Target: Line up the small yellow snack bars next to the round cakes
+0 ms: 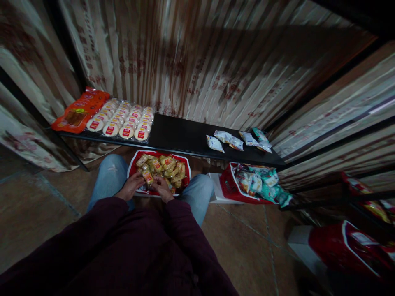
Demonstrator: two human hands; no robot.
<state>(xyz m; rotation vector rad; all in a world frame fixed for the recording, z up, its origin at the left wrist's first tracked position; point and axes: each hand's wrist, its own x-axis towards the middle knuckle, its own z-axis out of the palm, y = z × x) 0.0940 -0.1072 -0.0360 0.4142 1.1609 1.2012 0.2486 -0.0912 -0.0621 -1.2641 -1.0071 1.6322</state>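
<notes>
Between my knees sits a red basket [132, 166] with a white rim, heaped with small yellow snack packets [169, 163] in clear wrappers. My left hand [131, 187] grips the left side of one yellow snack packet [148, 177] with a red and yellow label, just above the heap at the near rim. On that packet's other side is my right hand [162, 189], its curled fingers against the right edge. Part of the fingers of both hands is hidden from above.
Ahead, a black shelf [177, 131] carries an orange bag [80, 111], rows of round white packaged cakes [126, 130] and several small white packets [214, 144]. A second red basket [227, 185] with green and white packets stands right, another red basket [328, 246] farther right. Curtains [185, 61] hang behind.
</notes>
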